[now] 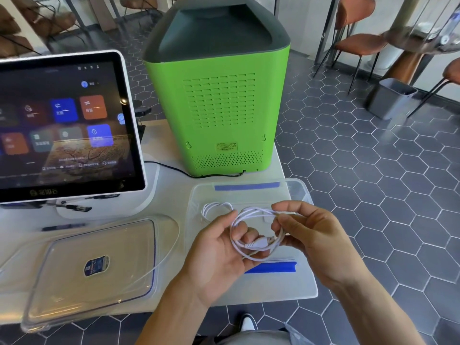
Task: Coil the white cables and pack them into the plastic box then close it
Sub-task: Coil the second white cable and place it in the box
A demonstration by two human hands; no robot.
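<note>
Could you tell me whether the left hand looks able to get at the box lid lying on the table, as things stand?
Probably not yet: nothing blocks the lid, which lies beside the left hand, but both hands are holding the white cable.

On the touchscreen terminal (67, 125) to your left, you can make out coloured app tiles with Chinese captions; the orange tile (93, 107) seems to read "日结", though it is blurred. The brand mark on the terminal's lower bezel (43, 192) is too soft to read. The yellow rating label (226, 146) on the green machine (219, 110) and the blue sticker (96, 265) on the box lid (82, 295) carry print too small to read.
</note>
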